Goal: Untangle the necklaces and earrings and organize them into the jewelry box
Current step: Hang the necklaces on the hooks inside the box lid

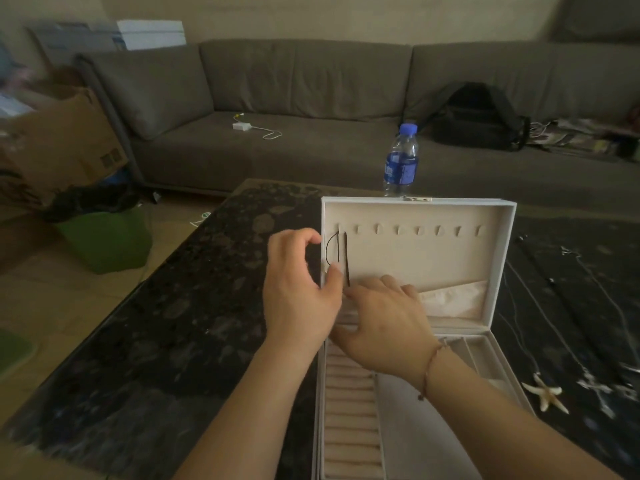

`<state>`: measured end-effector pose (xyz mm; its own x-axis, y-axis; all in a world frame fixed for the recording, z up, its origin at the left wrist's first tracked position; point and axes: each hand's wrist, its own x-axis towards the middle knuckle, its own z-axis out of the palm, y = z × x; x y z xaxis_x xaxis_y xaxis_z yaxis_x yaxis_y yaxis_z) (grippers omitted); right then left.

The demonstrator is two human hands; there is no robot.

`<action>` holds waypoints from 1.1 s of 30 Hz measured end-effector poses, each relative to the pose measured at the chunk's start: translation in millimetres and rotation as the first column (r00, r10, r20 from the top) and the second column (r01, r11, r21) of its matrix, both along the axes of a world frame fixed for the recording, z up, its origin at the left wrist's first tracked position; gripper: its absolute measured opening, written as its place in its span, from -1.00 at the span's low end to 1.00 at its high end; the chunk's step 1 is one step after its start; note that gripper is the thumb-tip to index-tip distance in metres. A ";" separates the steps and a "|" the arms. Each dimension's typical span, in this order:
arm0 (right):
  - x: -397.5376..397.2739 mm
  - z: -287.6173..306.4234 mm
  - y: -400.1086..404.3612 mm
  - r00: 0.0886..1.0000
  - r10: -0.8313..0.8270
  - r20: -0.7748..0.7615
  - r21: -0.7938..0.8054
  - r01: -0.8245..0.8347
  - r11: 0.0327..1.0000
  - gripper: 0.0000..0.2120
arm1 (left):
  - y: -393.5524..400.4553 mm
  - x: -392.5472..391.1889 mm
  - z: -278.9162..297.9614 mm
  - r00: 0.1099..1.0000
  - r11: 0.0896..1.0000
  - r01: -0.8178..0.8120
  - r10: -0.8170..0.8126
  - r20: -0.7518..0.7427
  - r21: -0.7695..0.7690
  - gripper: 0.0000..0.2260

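Note:
A white jewelry box (504,258) stands open on the dark table, its lid upright with a row of small hooks. A black cord necklace (331,249) hangs from the leftmost hook. My left hand (299,292) grips the lid's left edge, thumb pressed inside near the cord. My right hand (384,323) lies flat over the lid's lower left, fingers at the cord's lower end, which is hidden beneath them. Several loose necklaces (571,327) lie on the table to the right, one with a starfish pendant (547,396).
A blue-capped water bottle (401,161) stands just behind the lid. The box base holds ring rolls (349,410) and compartments. A grey sofa with a black backpack (478,116) sits beyond the table. A green bin (107,237) and cardboard boxes are on the floor at left.

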<state>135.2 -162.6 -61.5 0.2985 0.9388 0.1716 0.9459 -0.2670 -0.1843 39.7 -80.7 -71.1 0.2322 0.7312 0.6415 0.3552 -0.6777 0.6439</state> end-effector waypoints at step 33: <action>14.5 -9.6 -7.7 0.986 0.025 0.162 0.027 -0.030 0.999 -0.37 | 5.7 6.9 0.2 0.931 0.549 0.361 -0.266 0.252 -0.754 -0.65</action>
